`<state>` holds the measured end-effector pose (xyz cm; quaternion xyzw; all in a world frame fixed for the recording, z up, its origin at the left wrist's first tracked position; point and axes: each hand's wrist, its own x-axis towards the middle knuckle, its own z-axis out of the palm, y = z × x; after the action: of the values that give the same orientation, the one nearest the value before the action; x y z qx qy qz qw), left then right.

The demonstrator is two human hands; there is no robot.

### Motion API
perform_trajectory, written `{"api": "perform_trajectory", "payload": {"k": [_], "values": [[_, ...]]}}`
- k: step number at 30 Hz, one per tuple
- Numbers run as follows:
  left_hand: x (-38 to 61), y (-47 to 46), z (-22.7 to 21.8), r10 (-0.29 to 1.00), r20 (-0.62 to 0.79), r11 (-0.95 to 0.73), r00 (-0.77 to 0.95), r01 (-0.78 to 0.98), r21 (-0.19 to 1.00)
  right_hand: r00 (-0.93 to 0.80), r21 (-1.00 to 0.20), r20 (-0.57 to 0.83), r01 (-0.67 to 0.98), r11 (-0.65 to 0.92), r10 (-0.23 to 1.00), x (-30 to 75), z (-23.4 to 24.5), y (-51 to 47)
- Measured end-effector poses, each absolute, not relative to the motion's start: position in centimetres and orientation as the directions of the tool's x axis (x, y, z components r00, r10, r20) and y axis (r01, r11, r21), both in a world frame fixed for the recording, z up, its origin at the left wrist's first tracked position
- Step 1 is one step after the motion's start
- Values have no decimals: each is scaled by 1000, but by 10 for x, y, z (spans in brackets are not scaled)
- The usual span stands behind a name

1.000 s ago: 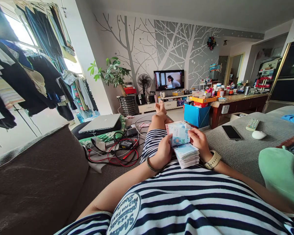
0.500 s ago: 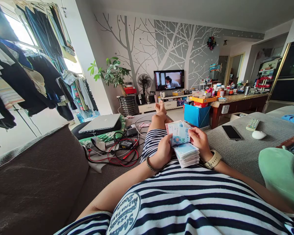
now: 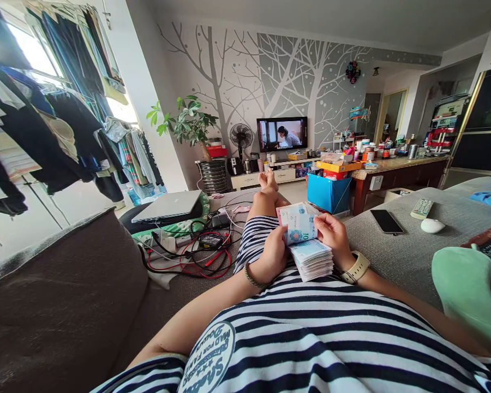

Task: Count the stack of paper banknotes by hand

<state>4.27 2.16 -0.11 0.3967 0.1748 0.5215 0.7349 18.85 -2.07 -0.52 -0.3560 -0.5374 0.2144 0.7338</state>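
Observation:
A thick stack of banknotes (image 3: pixel 311 261) is folded over in front of my belly, its near half fanned into many layers. My left hand (image 3: pixel 273 250) is closed on the stack's left side, thumb lying on the notes. At the upper right edge, my right hand (image 3: pixel 332 232) pinches a blue-green banknote (image 3: pixel 299 226) marked 10 between thumb and fingers. Pinkish note edges show behind it at the upper left. The fingers beneath the stack are hidden. A beige-strapped watch (image 3: pixel 357 267) is on my right wrist, a braided bracelet (image 3: pixel 251 275) on my left.
My outstretched legs (image 3: pixel 264 204) rest on the grey sofa. On the left lie tangled cables (image 3: pixel 208 245) and a laptop (image 3: pixel 167 206). To the right are a phone (image 3: pixel 387 221), a remote control (image 3: pixel 421 208), a white mouse (image 3: pixel 432 225) and a green cushion (image 3: pixel 462 289).
The top note has shifted and bent slightly to the left between my hands. Both hands stay in nearly the same place.

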Motion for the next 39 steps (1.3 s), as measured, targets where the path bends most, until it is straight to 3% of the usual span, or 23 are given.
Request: {"api": "perform_trajectory", "payload": {"k": [15, 21, 29, 39], "values": [[44, 20, 2, 919, 98, 182, 383, -631, 754, 291, -747, 653, 92, 659, 700, 187, 0, -29], [44, 22, 0, 902, 134, 174, 411, -629, 758, 376, -789, 600, 131, 600, 707, 190, 0, -17], [42, 18, 1, 880, 192, 125, 434, -604, 787, 379, -767, 641, 280, 578, 667, 191, 0, -18], [47, 22, 5, 911, 90, 209, 403, -639, 741, 316, -760, 642, 147, 633, 698, 189, 1, -22]]}}
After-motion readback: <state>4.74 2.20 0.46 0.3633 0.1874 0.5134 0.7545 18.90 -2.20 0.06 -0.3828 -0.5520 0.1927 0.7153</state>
